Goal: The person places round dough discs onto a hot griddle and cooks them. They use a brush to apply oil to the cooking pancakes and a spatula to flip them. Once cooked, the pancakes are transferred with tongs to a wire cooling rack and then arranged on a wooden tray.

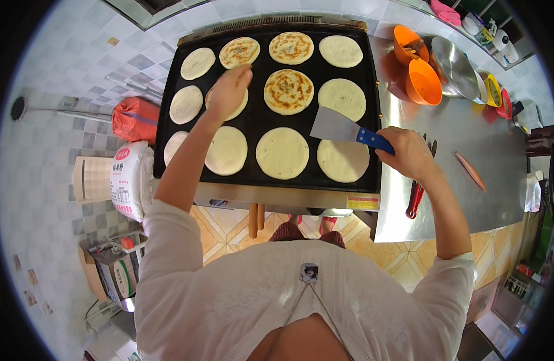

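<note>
In my right hand (406, 150) is the blue handle of a scraper (337, 125); its flat metal blade reaches left over the griddle (259, 114), between two pale flatbreads in the right column. My left hand (229, 91) is above a flatbread (238, 109) in the second column, partly covering it. Whether its fingers touch the bread is hidden. Browned patches mark the flatbread (288, 92) to the right of that hand and two in the back row, one flatbread (240, 53) just beyond the hand and another (291, 47). The other flatbreads, such as one front-row flatbread (282, 153), look pale.
On the steel counter (433, 198) at right lie red-handled tongs (415, 195) and a tapered wooden rolling pin (470, 171). Orange bowls (424, 82) and a large metal bowl (454, 66) stand at its back. Left of the griddle are a white sack (131, 180) and a red bag (134, 120).
</note>
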`<state>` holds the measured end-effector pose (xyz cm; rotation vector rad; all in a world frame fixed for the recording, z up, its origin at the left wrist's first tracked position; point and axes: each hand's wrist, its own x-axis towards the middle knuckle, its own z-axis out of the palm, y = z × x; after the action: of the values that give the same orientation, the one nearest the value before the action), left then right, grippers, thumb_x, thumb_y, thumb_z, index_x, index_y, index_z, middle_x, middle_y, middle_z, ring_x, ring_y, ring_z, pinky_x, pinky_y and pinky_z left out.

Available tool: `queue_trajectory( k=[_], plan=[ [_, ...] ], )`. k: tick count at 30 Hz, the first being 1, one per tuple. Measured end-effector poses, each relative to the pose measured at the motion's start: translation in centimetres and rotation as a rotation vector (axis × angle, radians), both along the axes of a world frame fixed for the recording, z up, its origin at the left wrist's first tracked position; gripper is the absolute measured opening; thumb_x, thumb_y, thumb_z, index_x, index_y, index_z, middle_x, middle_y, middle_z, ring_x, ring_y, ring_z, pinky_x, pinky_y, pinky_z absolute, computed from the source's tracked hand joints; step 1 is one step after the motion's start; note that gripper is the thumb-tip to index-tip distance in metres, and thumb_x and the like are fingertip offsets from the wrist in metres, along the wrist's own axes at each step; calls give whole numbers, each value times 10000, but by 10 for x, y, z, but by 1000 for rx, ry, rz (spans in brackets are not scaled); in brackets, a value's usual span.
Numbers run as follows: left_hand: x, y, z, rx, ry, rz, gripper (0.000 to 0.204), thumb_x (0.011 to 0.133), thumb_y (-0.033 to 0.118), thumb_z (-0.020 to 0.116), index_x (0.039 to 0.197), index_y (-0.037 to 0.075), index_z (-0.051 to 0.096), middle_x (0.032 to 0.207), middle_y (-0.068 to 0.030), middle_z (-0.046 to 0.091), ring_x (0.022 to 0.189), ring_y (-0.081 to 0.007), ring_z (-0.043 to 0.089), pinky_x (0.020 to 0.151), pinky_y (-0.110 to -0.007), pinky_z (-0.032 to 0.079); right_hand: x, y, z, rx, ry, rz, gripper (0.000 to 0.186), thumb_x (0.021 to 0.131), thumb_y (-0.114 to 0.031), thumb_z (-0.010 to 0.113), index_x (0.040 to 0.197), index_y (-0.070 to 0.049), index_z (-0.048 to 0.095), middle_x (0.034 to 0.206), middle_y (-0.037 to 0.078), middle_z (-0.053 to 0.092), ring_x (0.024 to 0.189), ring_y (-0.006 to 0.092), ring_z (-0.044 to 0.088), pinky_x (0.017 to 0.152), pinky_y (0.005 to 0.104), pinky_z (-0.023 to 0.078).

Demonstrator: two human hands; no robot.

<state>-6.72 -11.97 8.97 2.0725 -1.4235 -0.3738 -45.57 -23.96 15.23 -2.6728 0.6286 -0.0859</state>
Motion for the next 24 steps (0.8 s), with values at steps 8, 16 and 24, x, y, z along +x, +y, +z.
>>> queue_trajectory(
  k=[8, 16, 24],
  plan=[
    [-117, 119, -20, 375, 45, -166, 632, 946, 386, 429, 1371, -62, 298, 1398, -244, 359, 1301, -361, 353, 1068, -409, 300, 21, 5, -26, -123, 183, 138, 301, 720, -182, 677, 964, -18, 612, 862, 136, 641, 751, 321, 619, 689, 390, 498],
    [-88, 101, 3, -71, 1690, 293, 474, 955, 423, 440, 1247, 54, 497, 1212, -86, 582, 1118, -202, 569, 951, -359, 458, 3, 9, 15, 234, -163, -82, 248, 772, -89, 671, 984, 28, 616, 752, 157, 611, 639, 225, 573, 627, 310, 468],
    [-75, 81, -42, 224, 1461, 83, 459, 902, 331, 569, 1197, -18, 530, 1153, -98, 612, 990, -177, 621, 794, -324, 518, 6, 22, 0, 199, -111, -37, 241, 746, -127, 670, 949, -4, 629, 803, 163, 635, 711, 317, 617, 661, 358, 491]
  ],
)
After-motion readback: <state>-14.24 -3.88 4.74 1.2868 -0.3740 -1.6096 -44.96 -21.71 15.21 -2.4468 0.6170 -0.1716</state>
